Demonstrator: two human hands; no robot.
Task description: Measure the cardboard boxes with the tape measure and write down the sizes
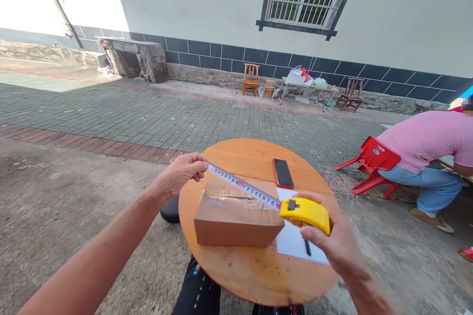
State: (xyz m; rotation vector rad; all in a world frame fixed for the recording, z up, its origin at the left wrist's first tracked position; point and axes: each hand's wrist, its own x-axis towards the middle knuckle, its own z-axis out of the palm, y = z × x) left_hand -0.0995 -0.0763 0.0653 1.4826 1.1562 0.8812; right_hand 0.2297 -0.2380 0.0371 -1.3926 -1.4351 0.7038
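A brown cardboard box, taped along its top, sits on a round wooden table. My right hand grips the yellow case of a tape measure at the box's right end. My left hand pinches the tip of the white tape blade, which stretches diagonally above the box's top. A black pen lies on a white sheet of paper under my right hand. A phone in a red case lies further back on the table.
A person in a pink shirt sits on a red plastic chair at the right. Against the far wall stand a wooden chair, a small cluttered table and another chair. Paved and bare ground surround the table.
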